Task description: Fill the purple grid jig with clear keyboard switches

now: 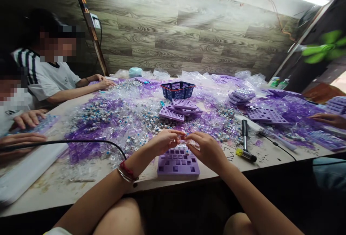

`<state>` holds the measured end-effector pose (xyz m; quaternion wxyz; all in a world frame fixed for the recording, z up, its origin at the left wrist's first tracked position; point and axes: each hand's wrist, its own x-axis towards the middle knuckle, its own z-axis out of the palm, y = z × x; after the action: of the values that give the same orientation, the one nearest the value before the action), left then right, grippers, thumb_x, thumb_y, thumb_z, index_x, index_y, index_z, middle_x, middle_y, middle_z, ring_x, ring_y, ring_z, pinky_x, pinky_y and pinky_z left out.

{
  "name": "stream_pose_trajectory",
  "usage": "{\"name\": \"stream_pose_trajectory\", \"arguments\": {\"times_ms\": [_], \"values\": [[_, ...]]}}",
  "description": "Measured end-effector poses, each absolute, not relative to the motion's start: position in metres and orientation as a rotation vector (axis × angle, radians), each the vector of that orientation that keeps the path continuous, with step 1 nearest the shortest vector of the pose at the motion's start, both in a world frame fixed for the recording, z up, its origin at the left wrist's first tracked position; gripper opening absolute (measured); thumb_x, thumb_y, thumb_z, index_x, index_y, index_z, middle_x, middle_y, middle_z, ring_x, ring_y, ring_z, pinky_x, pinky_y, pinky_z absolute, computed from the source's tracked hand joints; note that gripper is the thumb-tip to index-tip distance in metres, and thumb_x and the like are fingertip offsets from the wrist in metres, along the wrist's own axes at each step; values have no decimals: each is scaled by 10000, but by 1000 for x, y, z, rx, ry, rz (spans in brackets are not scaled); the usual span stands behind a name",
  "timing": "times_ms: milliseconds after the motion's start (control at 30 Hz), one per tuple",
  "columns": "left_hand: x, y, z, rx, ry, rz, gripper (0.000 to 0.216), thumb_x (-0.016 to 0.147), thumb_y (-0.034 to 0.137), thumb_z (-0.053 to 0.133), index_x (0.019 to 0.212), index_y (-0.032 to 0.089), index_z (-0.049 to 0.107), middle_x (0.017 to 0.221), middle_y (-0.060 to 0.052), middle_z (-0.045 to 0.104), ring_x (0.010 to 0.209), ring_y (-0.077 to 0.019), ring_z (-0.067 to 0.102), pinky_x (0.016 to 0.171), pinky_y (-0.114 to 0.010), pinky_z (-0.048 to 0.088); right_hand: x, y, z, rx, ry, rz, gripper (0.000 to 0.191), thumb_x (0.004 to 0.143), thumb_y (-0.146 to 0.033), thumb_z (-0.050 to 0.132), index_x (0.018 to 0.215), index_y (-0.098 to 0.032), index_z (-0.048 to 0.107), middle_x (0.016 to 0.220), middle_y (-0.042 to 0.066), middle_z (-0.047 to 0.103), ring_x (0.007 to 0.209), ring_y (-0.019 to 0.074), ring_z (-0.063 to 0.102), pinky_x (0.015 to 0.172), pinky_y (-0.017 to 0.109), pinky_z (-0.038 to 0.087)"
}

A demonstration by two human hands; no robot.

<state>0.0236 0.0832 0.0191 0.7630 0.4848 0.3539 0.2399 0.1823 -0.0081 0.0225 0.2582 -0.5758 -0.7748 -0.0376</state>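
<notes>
My left hand [168, 141] and my right hand [204, 148] meet fingertip to fingertip, both pinched around small clear pieces too tiny to name. Right below them a purple keyboard-like plate [178, 169] with rows of square holes lies flat at the table's front edge. Its far rows are partly covered by my fingers. A red band and a metal bangle circle my left wrist. Just beyond my hands is a stack of similar purple plates [178, 109], with loose grey-and-blue keyboard switches [147, 119] scattered around it.
A dark blue basket [177, 91] stands behind the stack. Right of me lie a hammer-like tool [244, 137], a white power strip [250, 124] and more plates [266, 115]. A black cable [81, 141] crosses on the left. Co-workers' hands [29, 119] are at both sides.
</notes>
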Motion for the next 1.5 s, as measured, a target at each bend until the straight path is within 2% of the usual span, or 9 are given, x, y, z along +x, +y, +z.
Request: {"name": "stream_pose_trajectory", "arguments": {"times_ms": [233,367,467,567,700,800,967,1233,1500], "values": [[23,71,22,1222,519,352,248,552,64,529,738,120,684,637,8,573,561,-56,447,520,-159,349,179,-5,14,-1252,-2109,-47,113,826,-93,572,816,-190,627,935,45,666,864,169,611,781,286,478],[21,74,17,1402,470,325,356,618,137,583,963,135,671,790,-16,618,614,-74,466,574,-191,373,182,-3,7,-1240,-2037,-31,147,782,-46,569,838,-179,596,903,51,654,851,179,608,767,300,485],[21,80,13,1862,523,518,449,632,173,673,1079,153,634,922,-44,637,646,-95,480,590,-214,387,189,-4,3,-1305,-2031,-8,217,737,-33,595,903,-169,565,894,53,650,860,199,610,769,323,484],[23,84,8,2272,495,652,304,641,182,737,935,140,671,963,-63,640,713,-122,520,639,-230,415,194,-5,0,-1361,-2058,64,265,717,-20,599,929,-172,549,889,41,650,842,192,616,765,320,480],[26,84,0,2452,432,681,167,686,199,752,822,134,678,853,-52,655,811,-162,578,744,-256,431,195,-4,-3,-1375,-2089,136,265,711,-18,590,915,-179,537,880,35,647,833,188,618,751,312,476],[27,82,-2,2471,435,681,84,700,169,741,740,128,681,824,-51,658,781,-154,595,718,-244,432,195,-2,-3,-1372,-2106,164,245,708,-29,586,888,-185,529,868,37,647,829,190,620,730,303,474],[26,81,-1,2533,444,656,86,729,204,724,782,139,705,824,-56,660,765,-158,599,708,-249,429,197,-1,-3,-1351,-2093,222,252,692,-24,571,868,-197,521,860,23,648,821,175,622,737,288,469],[28,79,-1,2531,448,705,65,720,185,726,715,135,684,767,-35,640,716,-136,578,663,-229,404,200,0,-5,-1333,-2065,268,221,693,-28,589,840,-184,542,813,10,647,744,144,615,695,248,458],[27,80,0,2533,503,648,66,748,203,690,730,140,688,755,-36,625,721,-142,562,673,-237,398,201,0,-3,-1304,-2030,317,148,731,-43,595,790,-174,627,798,18,681,735,143,631,697,252,477]]}}
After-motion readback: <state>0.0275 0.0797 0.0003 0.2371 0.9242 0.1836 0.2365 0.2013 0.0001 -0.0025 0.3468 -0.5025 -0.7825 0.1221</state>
